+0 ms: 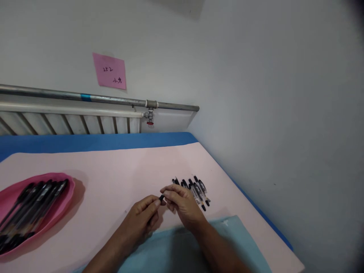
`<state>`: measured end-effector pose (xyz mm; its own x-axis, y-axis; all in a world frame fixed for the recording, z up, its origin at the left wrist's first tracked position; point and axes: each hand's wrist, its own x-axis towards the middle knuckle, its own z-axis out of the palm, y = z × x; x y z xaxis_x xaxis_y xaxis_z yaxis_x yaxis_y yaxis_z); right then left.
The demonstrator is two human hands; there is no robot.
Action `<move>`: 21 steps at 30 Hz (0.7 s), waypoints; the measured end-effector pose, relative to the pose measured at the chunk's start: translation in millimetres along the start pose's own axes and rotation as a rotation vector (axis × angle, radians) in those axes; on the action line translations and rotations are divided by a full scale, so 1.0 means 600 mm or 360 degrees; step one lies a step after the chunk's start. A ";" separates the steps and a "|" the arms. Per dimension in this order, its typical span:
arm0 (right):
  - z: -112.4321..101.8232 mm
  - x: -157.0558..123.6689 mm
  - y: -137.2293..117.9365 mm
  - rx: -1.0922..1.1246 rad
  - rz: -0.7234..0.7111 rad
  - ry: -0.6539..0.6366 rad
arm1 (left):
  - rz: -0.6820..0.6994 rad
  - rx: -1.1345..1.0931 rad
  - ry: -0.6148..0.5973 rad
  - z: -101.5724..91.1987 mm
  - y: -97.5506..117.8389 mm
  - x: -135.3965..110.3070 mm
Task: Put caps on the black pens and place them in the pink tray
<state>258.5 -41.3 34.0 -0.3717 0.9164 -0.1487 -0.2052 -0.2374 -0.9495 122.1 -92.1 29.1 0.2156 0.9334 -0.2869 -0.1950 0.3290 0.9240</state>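
Observation:
Between both hands, over the pink sheet, is a small black pen part (161, 197), mostly covered by fingers. My left hand (140, 218) is closed, with thumb and forefinger pinching its lower end. At its upper end, the thumb and fingertips of my right hand (183, 206) are closed on it too. Just beyond my right hand lies a loose group of clear-barrelled pens (198, 190) with black ends, partly hidden by that hand. Whether the held part belongs to a longer pen cannot be made out.
A pink oval tray (71, 185) at the left holds several black-capped pens (42, 201). Light blue material (241, 235) lies at the near edge. A blue table edge (113, 141) meets the grey wall (270, 113) on the right. A radiator and pipe (113, 99) run behind.

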 end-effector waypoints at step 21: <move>-0.001 0.001 0.003 -0.0238 -0.0084 0.0050 | 0.0074 0.0132 0.0047 -0.003 -0.003 0.003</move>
<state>258.2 -40.9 31.8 -0.3352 0.9364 -0.1040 -0.0855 -0.1401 -0.9864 121.1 -90.8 26.5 0.1798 0.9515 -0.2496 -0.1242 0.2737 0.9538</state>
